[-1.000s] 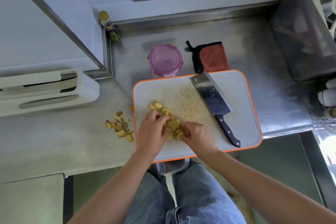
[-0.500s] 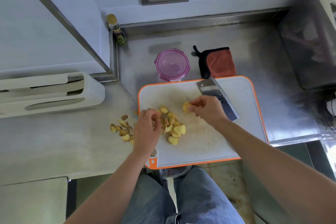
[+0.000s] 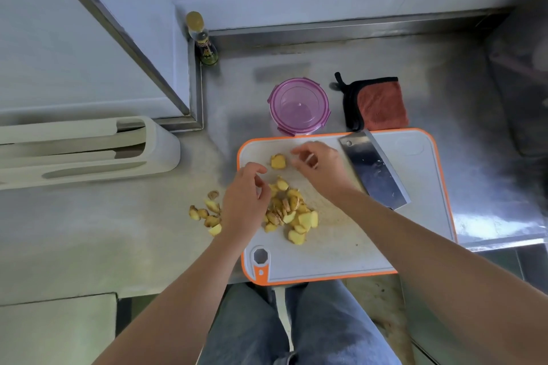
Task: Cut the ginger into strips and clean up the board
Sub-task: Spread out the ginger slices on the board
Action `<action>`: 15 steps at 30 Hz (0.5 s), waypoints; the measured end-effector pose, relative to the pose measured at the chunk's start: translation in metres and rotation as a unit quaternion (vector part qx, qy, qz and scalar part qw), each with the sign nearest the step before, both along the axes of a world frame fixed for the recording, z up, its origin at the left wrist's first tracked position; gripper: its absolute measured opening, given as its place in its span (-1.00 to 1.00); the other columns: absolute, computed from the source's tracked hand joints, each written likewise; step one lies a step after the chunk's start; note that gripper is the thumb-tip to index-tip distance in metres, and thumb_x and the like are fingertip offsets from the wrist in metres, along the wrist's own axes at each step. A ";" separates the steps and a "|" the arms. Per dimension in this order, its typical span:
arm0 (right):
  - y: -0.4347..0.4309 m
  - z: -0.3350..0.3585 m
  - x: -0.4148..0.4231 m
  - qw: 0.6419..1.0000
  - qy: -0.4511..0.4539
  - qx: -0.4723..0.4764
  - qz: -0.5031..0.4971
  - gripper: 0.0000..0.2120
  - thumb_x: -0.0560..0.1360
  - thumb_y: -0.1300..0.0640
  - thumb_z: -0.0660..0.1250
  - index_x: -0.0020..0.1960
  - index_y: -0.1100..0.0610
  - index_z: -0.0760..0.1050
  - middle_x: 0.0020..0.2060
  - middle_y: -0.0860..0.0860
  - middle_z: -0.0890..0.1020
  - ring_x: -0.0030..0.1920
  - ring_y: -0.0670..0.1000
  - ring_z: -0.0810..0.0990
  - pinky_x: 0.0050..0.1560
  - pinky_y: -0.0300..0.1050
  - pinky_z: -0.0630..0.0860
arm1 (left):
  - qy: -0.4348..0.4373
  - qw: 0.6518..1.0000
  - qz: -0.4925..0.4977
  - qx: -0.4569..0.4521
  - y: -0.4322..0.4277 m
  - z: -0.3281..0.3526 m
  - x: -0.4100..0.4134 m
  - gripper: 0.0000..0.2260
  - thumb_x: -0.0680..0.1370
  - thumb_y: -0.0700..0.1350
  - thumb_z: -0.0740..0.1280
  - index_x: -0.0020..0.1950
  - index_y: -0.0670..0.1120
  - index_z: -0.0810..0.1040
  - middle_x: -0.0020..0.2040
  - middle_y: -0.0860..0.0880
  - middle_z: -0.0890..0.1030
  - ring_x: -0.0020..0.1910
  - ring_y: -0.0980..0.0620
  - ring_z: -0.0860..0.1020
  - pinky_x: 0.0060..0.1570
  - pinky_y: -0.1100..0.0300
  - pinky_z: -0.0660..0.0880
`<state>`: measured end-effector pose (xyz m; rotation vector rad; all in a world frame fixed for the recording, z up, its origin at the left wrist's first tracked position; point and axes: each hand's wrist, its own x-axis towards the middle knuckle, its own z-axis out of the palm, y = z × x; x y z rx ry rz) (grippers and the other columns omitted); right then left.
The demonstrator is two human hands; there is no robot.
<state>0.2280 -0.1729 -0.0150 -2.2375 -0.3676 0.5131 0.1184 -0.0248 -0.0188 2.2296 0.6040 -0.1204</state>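
A white cutting board [image 3: 341,252] with an orange rim lies on the steel counter. A pile of yellow ginger slices [image 3: 292,212] sits on its left half. One ginger piece [image 3: 278,161] lies alone near the board's far left corner. My right hand [image 3: 318,167] hovers just right of that piece with loose, spread fingers and holds nothing. My left hand [image 3: 246,198] hangs over the board's left edge beside the pile, fingers loosely curled and empty. A cleaver [image 3: 373,170] lies flat on the board to the right of my right hand.
Ginger scraps [image 3: 207,213] lie on the counter left of the board. Behind the board stand a pink lidded container [image 3: 299,107] and a red-and-black cloth [image 3: 381,104]. A small bottle [image 3: 203,38] is in the corner, a white rack [image 3: 89,148] at left, a dark bin [image 3: 522,92] at right.
My right hand lifted one ginger piece out of the pile, carried it to the board's far left corner and let go. My left hand stayed beside the pile.
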 end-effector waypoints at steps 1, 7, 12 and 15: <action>-0.010 0.002 -0.002 0.999 -0.010 -0.016 0.047 -0.90 0.46 0.11 0.40 -0.02 0.05 0.61 -0.19 -0.11 0.60 -0.26 -0.14 0.53 -0.18 -0.28 0.47 | -0.009 1.000 -0.015 0.000 -0.001 0.001 0.000 -0.81 0.54 -0.15 0.32 0.14 0.01 0.47 -0.11 0.07 0.52 -0.28 0.16 0.46 -0.25 0.24 0.38; -0.053 0.008 -0.031 0.966 -0.001 -0.117 0.232 -0.80 0.39 -0.05 0.42 -0.07 0.00 0.49 -0.20 -0.16 0.50 -0.24 -0.13 0.45 -0.22 -0.25 0.39 | -0.028 0.994 -0.106 0.027 -0.010 0.000 -0.009 -0.79 0.53 -0.02 0.36 0.13 -0.01 0.48 -0.08 0.10 0.42 -0.28 0.16 0.43 -0.33 0.25 0.41; -0.045 0.007 -0.045 0.953 -0.006 -0.195 0.233 -0.72 0.41 -0.08 0.43 -0.04 0.07 0.47 -0.08 -0.09 0.40 -0.17 -0.06 0.38 -0.18 -0.13 0.39 | -0.039 0.992 -0.111 0.047 -0.018 0.002 -0.014 -0.78 0.51 -0.04 0.38 0.13 -0.01 0.48 -0.03 0.11 0.38 -0.29 0.18 0.40 -0.39 0.37 0.31; -0.049 0.008 -0.045 0.968 0.027 -0.151 0.200 -0.78 0.37 0.02 0.49 -0.13 0.08 0.49 -0.17 -0.07 0.45 -0.22 -0.05 0.43 -0.23 -0.15 0.38 | -0.048 0.991 -0.115 0.051 -0.022 0.004 -0.016 -0.80 0.52 -0.06 0.37 0.12 -0.01 0.49 -0.04 0.10 0.38 -0.30 0.14 0.42 -0.39 0.32 0.33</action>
